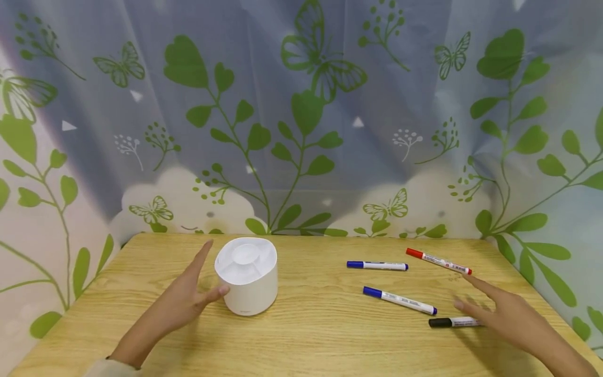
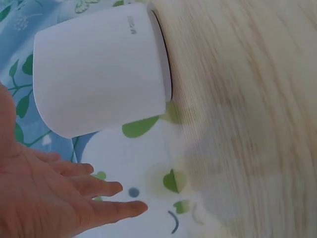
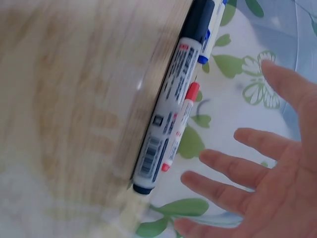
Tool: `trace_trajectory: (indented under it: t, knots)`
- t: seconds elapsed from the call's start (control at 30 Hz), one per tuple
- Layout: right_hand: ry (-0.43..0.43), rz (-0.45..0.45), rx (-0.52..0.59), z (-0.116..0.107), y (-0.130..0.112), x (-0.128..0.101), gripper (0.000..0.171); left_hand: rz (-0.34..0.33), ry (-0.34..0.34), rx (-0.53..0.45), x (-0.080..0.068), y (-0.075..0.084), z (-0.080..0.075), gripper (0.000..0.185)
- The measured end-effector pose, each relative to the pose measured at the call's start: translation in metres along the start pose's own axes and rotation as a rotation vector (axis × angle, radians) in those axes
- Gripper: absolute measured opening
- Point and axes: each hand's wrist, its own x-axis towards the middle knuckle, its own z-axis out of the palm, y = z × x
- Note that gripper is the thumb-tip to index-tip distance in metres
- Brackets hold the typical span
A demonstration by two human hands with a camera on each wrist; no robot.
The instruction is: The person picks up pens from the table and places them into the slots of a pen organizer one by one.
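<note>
We take the white holder (image 1: 247, 281) as our landmark: a squat round pot with divided compartments, standing upright on the wooden table (image 1: 311, 335). Our left hand (image 1: 186, 299) lies just to its left, fingers straight and spread wide, the thumb tip touching or nearly touching the pot's wall; it holds nothing. In the left wrist view the same fingers (image 2: 106, 188) reach out flat beside the pot (image 2: 99, 69).

Well to the right of the holder lie four markers. Our right hand (image 1: 506, 314) hovers open there, fingers splayed, gripping nothing. Nearest to it is the black-capped marker (image 1: 454, 322), lying flat with its long axis roughly left to right, cap pointing toward the holder, its far end under our fingers. Whether the fingers touch it we cannot tell.

Between that marker and the holder lies a blue-capped marker (image 1: 399, 300), slanted. Beyond it sits a second blue marker (image 1: 377, 265), and farther right a red-capped marker (image 1: 438, 261); all three have their caps toward the holder.
</note>
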Motion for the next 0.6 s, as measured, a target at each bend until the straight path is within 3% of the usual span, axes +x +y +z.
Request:
trace_trajectory:
  t: [0.3,0.47,0.6]
  knots:
    - [0.010,0.002,0.038,-0.002,0.027,-0.006,0.082,-0.020,-0.058,-0.187,0.006,0.004,0.002,0.123]
    - [-0.014,-0.027,0.163,-0.003,0.044,-0.008,0.074,-0.018,-0.075,-0.252,0.010,0.004,0.004,0.124]
    - [-0.081,-0.015,0.277,-0.004,0.054,-0.008,0.072,-0.024,-0.091,-0.324,0.012,0.004,0.005,0.125]
